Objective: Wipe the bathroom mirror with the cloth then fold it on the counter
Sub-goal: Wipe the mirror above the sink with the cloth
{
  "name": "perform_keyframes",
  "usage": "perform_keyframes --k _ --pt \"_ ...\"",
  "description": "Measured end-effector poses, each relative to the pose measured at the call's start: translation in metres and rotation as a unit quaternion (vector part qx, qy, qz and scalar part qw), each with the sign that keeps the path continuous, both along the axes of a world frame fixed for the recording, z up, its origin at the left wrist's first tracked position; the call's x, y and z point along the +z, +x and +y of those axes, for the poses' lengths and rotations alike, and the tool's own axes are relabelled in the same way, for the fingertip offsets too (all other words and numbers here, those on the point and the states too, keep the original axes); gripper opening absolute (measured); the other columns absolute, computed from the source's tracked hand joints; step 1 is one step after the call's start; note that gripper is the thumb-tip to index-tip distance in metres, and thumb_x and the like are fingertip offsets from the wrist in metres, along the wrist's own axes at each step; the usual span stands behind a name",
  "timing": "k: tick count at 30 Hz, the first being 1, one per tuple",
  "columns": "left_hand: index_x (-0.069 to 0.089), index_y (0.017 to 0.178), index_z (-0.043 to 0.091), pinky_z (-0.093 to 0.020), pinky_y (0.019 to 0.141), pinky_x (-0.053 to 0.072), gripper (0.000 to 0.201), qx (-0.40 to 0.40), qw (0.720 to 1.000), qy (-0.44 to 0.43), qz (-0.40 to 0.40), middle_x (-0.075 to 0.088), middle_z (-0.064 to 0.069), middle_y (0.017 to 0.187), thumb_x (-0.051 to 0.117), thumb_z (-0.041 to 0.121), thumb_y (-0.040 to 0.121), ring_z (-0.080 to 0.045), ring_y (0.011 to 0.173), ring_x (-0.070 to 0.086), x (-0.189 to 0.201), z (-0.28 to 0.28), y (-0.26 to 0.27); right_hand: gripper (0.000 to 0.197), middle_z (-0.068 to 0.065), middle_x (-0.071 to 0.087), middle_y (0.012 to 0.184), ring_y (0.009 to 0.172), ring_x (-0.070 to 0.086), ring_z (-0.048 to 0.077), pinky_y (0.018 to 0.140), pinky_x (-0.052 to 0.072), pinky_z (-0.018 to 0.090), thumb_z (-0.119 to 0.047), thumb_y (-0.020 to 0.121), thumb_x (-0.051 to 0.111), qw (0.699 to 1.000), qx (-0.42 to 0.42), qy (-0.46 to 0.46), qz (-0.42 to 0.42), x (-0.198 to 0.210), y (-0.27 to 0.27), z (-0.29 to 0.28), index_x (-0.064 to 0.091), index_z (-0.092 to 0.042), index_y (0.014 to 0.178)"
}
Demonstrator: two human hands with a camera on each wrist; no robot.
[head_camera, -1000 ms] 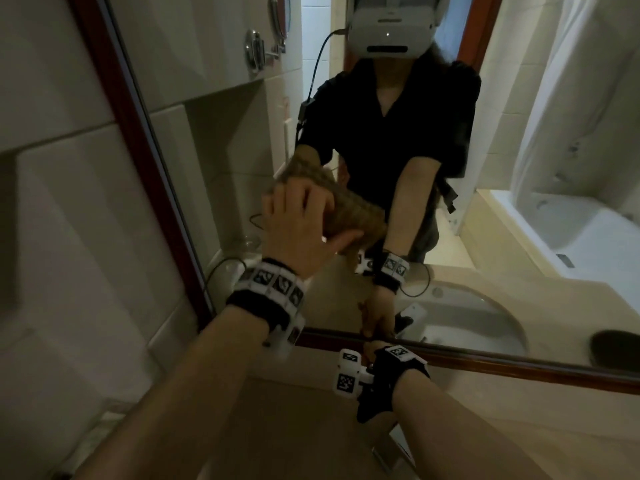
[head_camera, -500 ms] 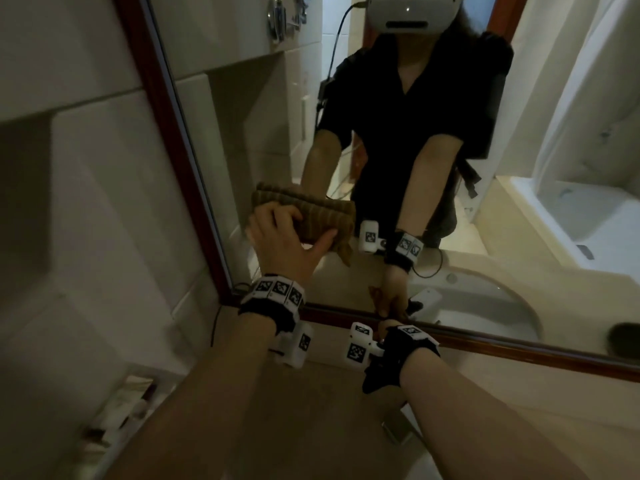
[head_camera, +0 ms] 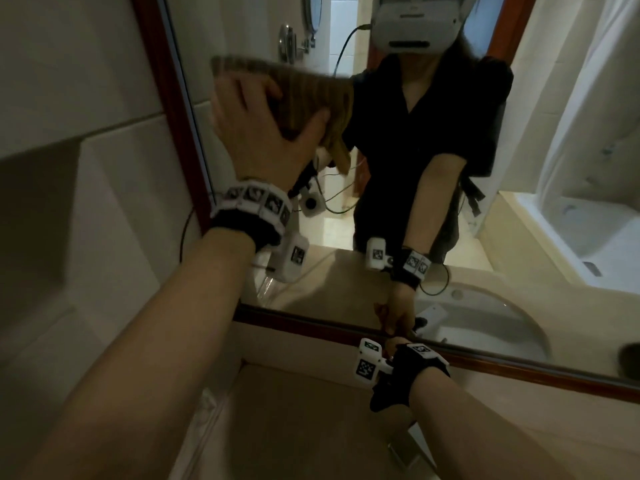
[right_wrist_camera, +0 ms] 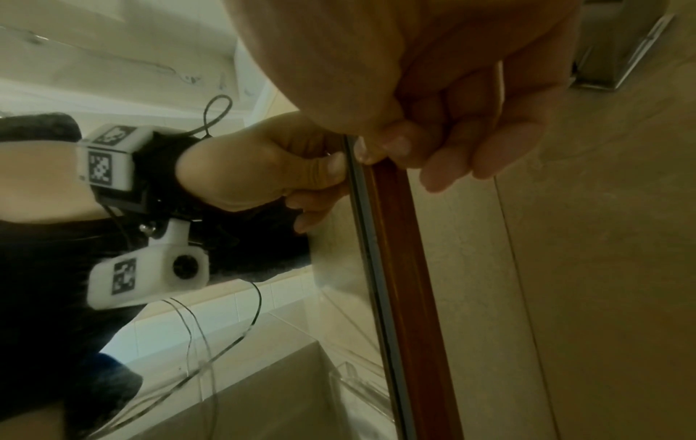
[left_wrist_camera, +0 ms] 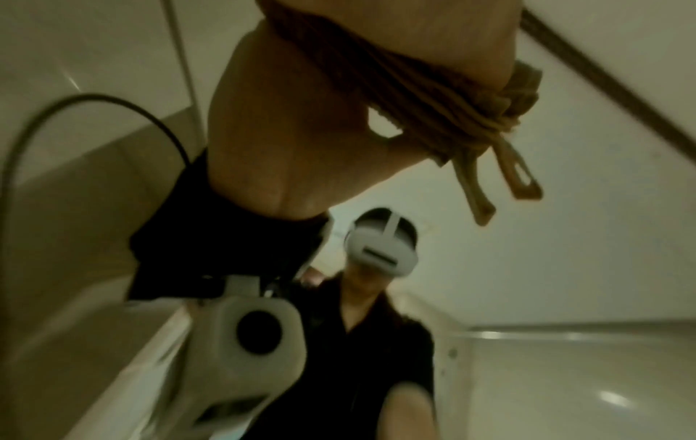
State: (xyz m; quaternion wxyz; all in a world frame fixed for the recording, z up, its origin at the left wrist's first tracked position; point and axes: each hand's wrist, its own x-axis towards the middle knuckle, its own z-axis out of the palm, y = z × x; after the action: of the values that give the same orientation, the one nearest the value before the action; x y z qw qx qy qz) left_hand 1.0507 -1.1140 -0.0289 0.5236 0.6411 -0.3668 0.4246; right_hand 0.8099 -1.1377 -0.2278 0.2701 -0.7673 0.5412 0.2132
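Grips cloth (head_camera: pixel 304 95) in left hand (head_camera: pixel 256 133), now swept up high at left of mirror (head_camera: pixel 346 271); wiping ongoing, folding pending. Rests loosely curled right hand (right_wrist_camera: pixel 463 98) on frame (right_wrist_camera: pixel 410 268).

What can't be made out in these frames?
- Cloth edges: head view, motion-blurred; left wrist view, cut off by top edge.
- Where cloth meets mirror: head view, hidden behind left hand.
- Fingers of right hand: head view, covered by wrist strap and camera.
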Motion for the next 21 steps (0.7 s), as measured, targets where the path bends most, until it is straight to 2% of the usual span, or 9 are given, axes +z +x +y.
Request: perform_keyframes --k 4,6,9,11,14,16,18,19,21 --pt "0.047 0.089 0.009 -0.039 0.082 0.038 0.063 -0.03 0.989 0.146 0.02 0.05 -0.019 0.103 0.068 0.065 0.067 -0.03 0.093 0.046 -0.144 0.023 -0.015 0.103 -0.002 0.035 0.148 0.131 0.042 0.021 0.102 0.04 0.034 -0.059 0.062 0.079 0.999 -0.039 -0.004 -0.016 -0.005 0.001 0.0 0.029 -0.025 0.145" --pt "0.045 0.088 0.011 -0.046 0.078 0.045 0.061 -0.032 0.963 0.258 0.068 0.048 -0.016 0.102 0.064 0.066 0.068 -0.031 0.089 0.047 -0.219 0.042 -0.025 0.093 0.001 0.033 0.15 0.127 0.044 0.021 0.099 0.043 0.031 -0.059 0.072 0.07 0.998 -0.045 -0.009 -0.031 -0.011 0.003 -0.004 0.028 -0.022 0.146" --pt "0.043 0.087 0.012 -0.05 0.072 0.047 0.056 -0.027 0.947 0.301 0.107 0.045 -0.012 0.097 0.066 0.061 0.07 -0.031 0.085 0.046 -0.268 0.054 -0.029 0.078 0.004 0.035 0.147 0.118 0.05 0.019 0.09 0.047 0.027 -0.053 0.083 0.06 0.995 -0.056 0.024 -0.075 -0.013 0.004 -0.002 0.028 -0.017 0.144" --pt "0.039 0.086 0.014 -0.049 0.071 0.047 0.058 -0.032 0.952 0.275 0.131 0.044 -0.012 0.094 0.072 0.058 0.067 -0.03 0.083 0.046 -0.251 0.048 -0.029 0.08 0.005 0.035 0.146 0.117 0.052 0.014 0.095 0.045 0.029 -0.056 0.081 0.061 0.987 -0.105 0.033 -0.12 -0.016 0.003 -0.004 0.027 -0.018 0.143" --pt "0.038 0.089 0.015 -0.045 0.071 0.047 0.06 -0.053 0.971 0.177 0.154 0.045 -0.013 0.098 0.068 0.062 0.069 -0.027 0.086 0.045 -0.193 0.038 -0.03 0.06 0.01 0.032 0.145 0.066 0.058 -0.004 0.091 0.049 0.022 -0.038 0.101 0.031 0.982 -0.042 0.021 -0.182 -0.012 0.014 -0.013 0.018 0.002 0.143" --pt "0.043 0.091 0.01 -0.043 0.078 0.045 0.063 -0.066 0.986 0.085 0.13 0.046 -0.013 0.101 0.066 0.065 0.07 -0.027 0.091 0.047 -0.13 0.027 -0.028 0.093 0.009 0.036 0.146 0.1 0.06 0.002 0.097 0.046 0.027 -0.07 0.079 0.055 0.99 0.052 -0.029 -0.126 -0.008 0.004 -0.015 0.026 -0.009 0.143" --pt "0.049 0.091 0.008 -0.036 0.082 0.038 0.066 -0.044 0.995 0.025 0.082 0.047 -0.011 0.101 0.065 0.068 0.069 -0.024 0.095 0.045 -0.059 0.013 -0.023 0.106 0.002 0.035 0.149 0.129 0.044 0.02 0.104 0.041 0.035 -0.065 0.06 0.077 0.998 0.029 0.002 -0.047 -0.005 0.0 -0.003 0.03 -0.022 0.144" --pt "0.05 0.091 0.008 -0.033 0.081 0.034 0.067 -0.03 0.997 0.008 0.066 0.047 -0.01 0.101 0.064 0.07 0.069 -0.021 0.095 0.044 -0.028 0.008 -0.02 0.105 0.0 0.033 0.15 0.133 0.04 0.022 0.105 0.039 0.035 -0.06 0.061 0.079 0.999 0.037 -0.024 0.023 -0.006 -0.001 0.0 0.029 -0.025 0.146" --pt "0.052 0.09 0.009 -0.031 0.079 0.033 0.069 -0.006 0.999 -0.007 0.043 0.048 -0.009 0.1 0.061 0.073 0.068 -0.022 0.094 0.046 0.011 0.003 -0.016 0.1 -0.002 0.031 0.151 0.134 0.039 0.021 0.107 0.037 0.034 -0.055 0.065 0.079 0.998 0.062 -0.006 0.02 -0.007 -0.01 0.002 0.027 -0.026 0.146"
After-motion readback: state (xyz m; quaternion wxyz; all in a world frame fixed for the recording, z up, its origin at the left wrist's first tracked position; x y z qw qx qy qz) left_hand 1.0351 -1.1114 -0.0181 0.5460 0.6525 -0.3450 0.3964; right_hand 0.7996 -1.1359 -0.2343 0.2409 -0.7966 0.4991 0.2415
